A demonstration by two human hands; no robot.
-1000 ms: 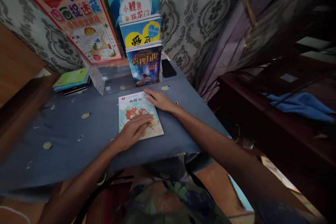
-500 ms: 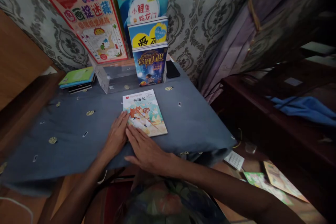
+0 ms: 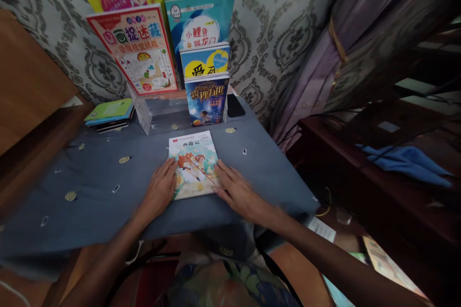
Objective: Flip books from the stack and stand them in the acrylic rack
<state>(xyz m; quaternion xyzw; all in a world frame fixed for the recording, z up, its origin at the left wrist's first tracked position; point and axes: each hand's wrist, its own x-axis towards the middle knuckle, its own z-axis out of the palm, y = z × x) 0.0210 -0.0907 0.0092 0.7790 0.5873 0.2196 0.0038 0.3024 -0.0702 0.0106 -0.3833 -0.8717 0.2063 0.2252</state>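
Observation:
A thin paperback book (image 3: 196, 165) with a white and pale green illustrated cover lies flat near the table's front edge. Along its left edge rests my left hand (image 3: 161, 184), fingers stretched out and lying flat. My right hand (image 3: 239, 194) is at the opposite edge, its fingertips touching the cover's right side, thumb held apart lower down. Neither hand wraps round the book. Behind it stands a clear display rack (image 3: 162, 122) bearing several upright books, among them a dark blue book (image 3: 207, 100) and a red-bordered picture book (image 3: 139, 53).
Blue-grey cloth (image 3: 144, 220) covers the table. A small stack of booklets (image 3: 110, 114) lies at the back left, and a black phone (image 3: 236, 105) is right of the rack. A dark red cabinet (image 3: 334, 163) with a blue cloth (image 3: 406, 163) stands to the right.
My right hand has moved from the book's lower left corner across to its right edge. My left hand stays at the left edge. The book is turned slightly straighter; the view has tilted up.

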